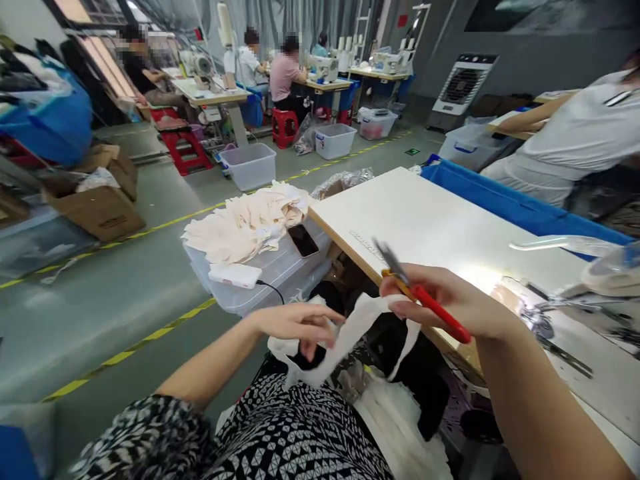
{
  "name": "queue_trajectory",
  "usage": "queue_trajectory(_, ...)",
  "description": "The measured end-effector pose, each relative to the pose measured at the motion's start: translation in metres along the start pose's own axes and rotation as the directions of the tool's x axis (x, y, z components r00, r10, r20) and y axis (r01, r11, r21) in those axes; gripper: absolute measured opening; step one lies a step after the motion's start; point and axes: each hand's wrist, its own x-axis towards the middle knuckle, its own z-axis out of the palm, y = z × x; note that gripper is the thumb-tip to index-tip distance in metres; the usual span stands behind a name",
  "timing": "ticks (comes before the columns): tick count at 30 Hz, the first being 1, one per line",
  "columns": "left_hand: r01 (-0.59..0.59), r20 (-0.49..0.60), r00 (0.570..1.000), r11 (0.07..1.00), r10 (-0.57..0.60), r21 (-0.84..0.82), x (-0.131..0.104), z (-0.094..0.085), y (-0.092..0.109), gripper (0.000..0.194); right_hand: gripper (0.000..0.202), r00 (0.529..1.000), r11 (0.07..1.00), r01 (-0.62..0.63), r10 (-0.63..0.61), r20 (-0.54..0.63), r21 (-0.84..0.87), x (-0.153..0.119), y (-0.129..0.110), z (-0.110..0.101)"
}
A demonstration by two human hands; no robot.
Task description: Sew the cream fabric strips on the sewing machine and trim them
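My right hand [445,300] is closed around red- and orange-handled scissors [440,313], their dark blades pointing up and left over the table edge. The same hand's fingertips pinch a strip of white cloth [345,340], which hangs in a loop above my lap. To the left, my left hand [300,325] has loosely bent fingers, apart from each other, beside the strip's other end; no firm grip shows. A bundle of white cloth [400,420] lies lower, by my lap.
A white sewing table [400,200] with a lit sewing machine [595,300] stands at right. Cream cloth pieces [245,223], a phone [303,241] and a white power bank [235,275] lie on a plastic bin [220,297] at left. Several people sit at machines beyond.
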Motion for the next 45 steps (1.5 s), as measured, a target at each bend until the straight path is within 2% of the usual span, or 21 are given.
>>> queue_trajectory(2,-0.131,0.004,0.991,0.991,0.131,-0.008,0.042,0.014,0.015,0.062,0.03,0.998,0.997,-0.024,0.028,0.051,-0.07,0.008,-0.014,-0.014)
queue_trajectory(4,-0.235,-0.053,0.97,0.971,0.236,0.039,0.073,0.022,0.035,0.054,0.033,0.996,0.984,-0.068,0.077,0.044,-0.163,0.009,-0.025,-0.034)
queue_trajectory(8,-0.354,-0.194,0.892,0.898,0.408,0.26,0.106,0.022,0.08,0.037,0.033,0.989,0.88,-0.141,0.109,-0.096,-0.454,0.004,-0.048,-0.087)
queue_trajectory(10,-0.398,-0.222,0.821,0.805,0.527,0.44,0.115,0.018,0.103,0.036,0.03,0.961,0.681,-0.239,0.066,-0.267,-0.692,0.003,-0.058,-0.11)
queue_trajectory(12,-0.416,-0.223,0.752,0.709,0.62,0.569,0.122,0.014,0.122,0.031,0.028,0.893,0.38,-0.395,-0.055,-0.447,-0.837,0.003,-0.064,-0.128)
queue_trajectory(13,-0.412,-0.22,0.752,0.704,0.621,0.578,0.126,0.012,0.129,0.03,0.027,0.852,0.252,-0.466,-0.129,-0.507,-0.848,0.002,-0.064,-0.135)
queue_trajectory(14,-0.398,-0.213,0.784,0.735,0.583,0.549,0.13,0.011,0.134,0.029,0.027,0.815,0.169,-0.521,-0.192,-0.547,-0.836,0.002,-0.062,-0.14)
queue_trajectory(15,-0.37,-0.197,0.835,0.79,0.513,0.49,0.134,0.01,0.135,0.03,0.026,0.787,0.134,-0.555,-0.236,-0.57,-0.821,0.002,-0.058,-0.144)
queue_trajectory(17,-0.282,-0.142,0.928,0.9,0.344,0.333,0.142,0.007,0.129,0.033,0.024,0.741,0.181,-0.582,-0.282,-0.609,-0.793,0.0,-0.044,-0.146)
queue_trajectory(18,-0.239,-0.117,0.954,0.935,0.276,0.261,0.147,0.006,0.122,0.035,0.022,0.723,0.225,-0.588,-0.286,-0.629,-0.777,0.0,-0.035,-0.143)
queue_trajectory(21,-0.171,-0.11,0.977,0.981,0.181,0.091,0.16,0.001,0.091,0.037,0.019,0.649,0.419,-0.595,-0.253,-0.717,-0.686,-0.006,-0.003,-0.113)
queue_trajectory(23,-0.11,-0.114,0.988,0.994,0.107,-0.023,0.166,-0.002,0.069,0.041,0.016,0.611,0.637,-0.559,-0.117,-0.783,-0.531,-0.017,0.02,-0.076)
queue_trajectory(24,-0.076,-0.114,0.991,0.994,0.066,-0.08,0.168,-0.003,0.058,0.043,0.018,0.619,0.757,-0.514,0.001,-0.785,-0.405,-0.025,0.031,-0.055)
queue_trajectory(25,-0.046,-0.116,0.993,0.99,0.03,-0.133,0.169,-0.004,0.049,0.046,0.024,0.654,0.851,-0.464,0.14,-0.743,-0.247,-0.035,0.042,-0.033)
queue_trajectory(26,-0.021,-0.12,0.993,0.985,0.001,-0.174,0.169,-0.005,0.041,0.048,0.031,0.718,0.909,-0.408,0.262,-0.644,-0.086,-0.046,0.053,-0.012)
queue_trajectory(27,-0.006,-0.13,0.991,0.98,-0.021,-0.2,0.169,-0.006,0.033,0.049,0.037,0.78,0.93,-0.361,0.344,-0.523,0.073,-0.058,0.063,0.007)
queue_trajectory(29,0.017,-0.148,0.988,0.978,-0.048,-0.206,0.166,-0.008,0.02,0.05,0.046,0.848,0.887,-0.342,0.433,-0.304,0.311,-0.079,0.081,0.038)
queue_trajectory(31,0.039,-0.152,0.986,0.979,-0.07,-0.198,0.163,-0.011,0.009,0.05,0.05,0.847,0.812,-0.408,0.507,-0.158,0.417,-0.094,0.094,0.055)
queue_trajectory(34,0.072,-0.128,0.986,0.971,-0.103,-0.229,0.161,-0.014,-0.005,0.046,0.052,0.812,0.739,-0.523,0.584,-0.015,0.424,-0.102,0.106,0.063)
queue_trajectory(37,0.103,-0.113,0.984,0.956,-0.139,-0.276,0.161,-0.013,-0.013,0.045,0.052,0.804,0.726,-0.556,0.594,0.039,0.404,-0.095,0.111,0.063)
queue_trajectory(45,0.152,-0.113,0.975,0.942,-0.193,-0.299,0.16,-0.012,-0.017,0.049,0.056,0.818,0.776,-0.556,0.574,0.034,0.298,-0.077,0.123,0.062)
